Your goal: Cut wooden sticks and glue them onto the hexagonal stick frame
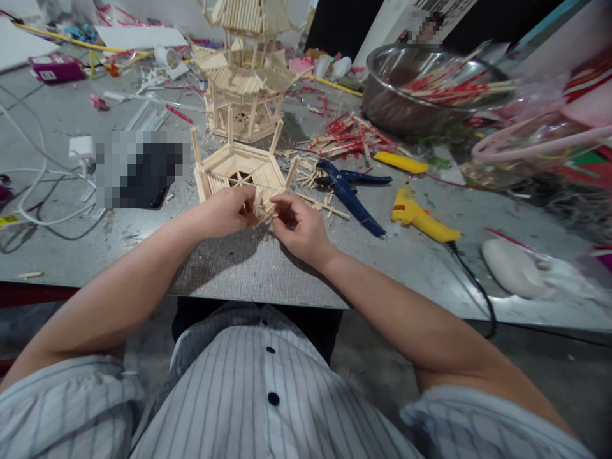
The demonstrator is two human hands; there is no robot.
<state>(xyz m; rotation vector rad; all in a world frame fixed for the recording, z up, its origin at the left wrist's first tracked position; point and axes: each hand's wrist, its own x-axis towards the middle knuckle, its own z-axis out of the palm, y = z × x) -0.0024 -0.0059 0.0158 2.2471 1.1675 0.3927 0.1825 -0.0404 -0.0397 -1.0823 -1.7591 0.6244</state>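
Observation:
A six-sided frame [275, 167] of pale wooden sticks, with short upright posts at its corners and a spoked opening in its floor, lies flat before me. My left hand [230, 211] is closed at its near edge, fingers pinched against a short upright post [258, 199]. Just to the right, my right hand [302, 228] is curled with thumb and forefinger close together at the same edge; whatever lies between them is too small to make out. Behind the frame stands a tiered stick pavilion [246, 80] with sloping roofs.
Blue-handled cutters [351, 194], a yellow-handled tool [400, 162] and a yellow glue gun [421, 217] lie to the right. Farther back are red-tipped sticks [342, 135] and a metal bowl [382, 95]. A dark phone [150, 175] and white cables [41, 166] lie left.

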